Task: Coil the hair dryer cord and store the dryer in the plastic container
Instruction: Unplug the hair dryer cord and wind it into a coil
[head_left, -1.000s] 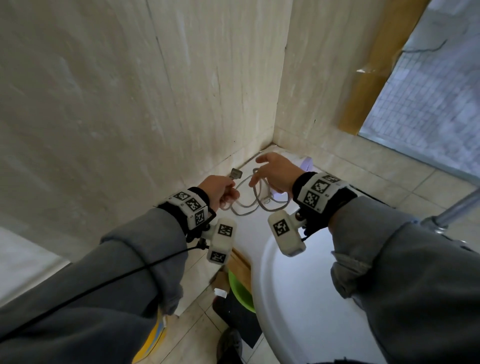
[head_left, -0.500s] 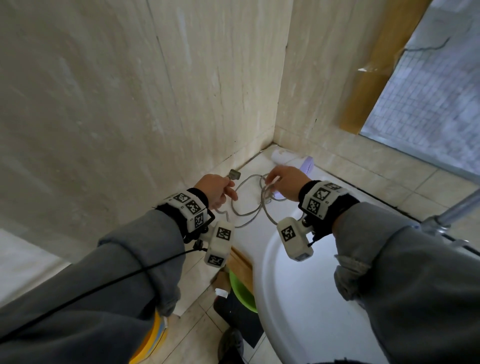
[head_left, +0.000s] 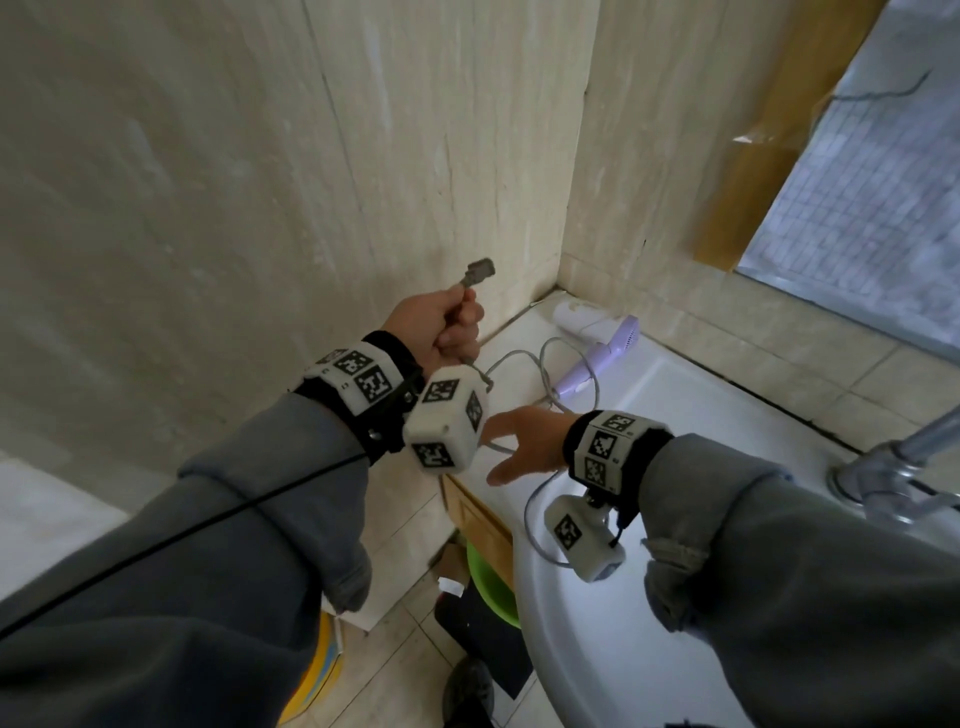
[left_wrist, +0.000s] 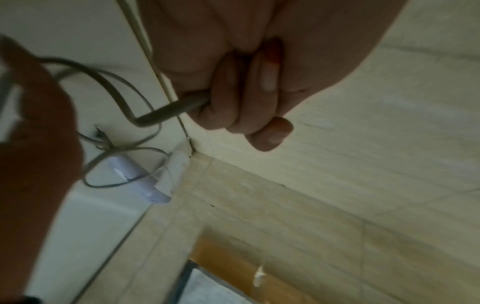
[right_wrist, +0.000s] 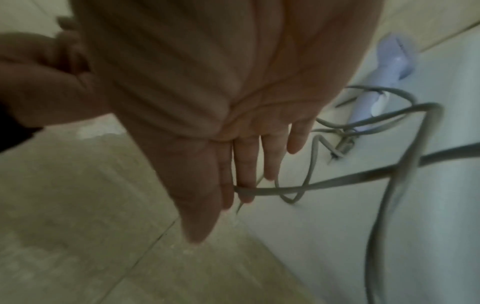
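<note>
The lilac and white hair dryer (head_left: 597, 345) lies on the white counter (head_left: 524, 332) in the tiled corner, with its grey cord (head_left: 543, 364) looping in front of it. My left hand (head_left: 457, 322) is raised by the wall and grips the cord just below the plug (head_left: 480, 269). In the left wrist view its fingers (left_wrist: 241, 107) are curled round the cord (left_wrist: 166, 113). My right hand (head_left: 493, 449) hovers lower over the counter's front edge, fingers straight. In the right wrist view the cord (right_wrist: 324, 185) runs across its fingertips (right_wrist: 245, 191). No plastic container shows.
A white sink basin (head_left: 623, 649) fills the lower right, with a chrome tap (head_left: 893, 467) at its far side. Tiled walls close in on the left and behind. Under the counter sit a green bowl (head_left: 491, 579) and a yellow object (head_left: 317, 670). A window (head_left: 872, 197) is at upper right.
My left hand has lifted the plug end up along the wall. My right hand has left the loops by the dryer, drawn back toward me and opened, with the cord stretched out between.
</note>
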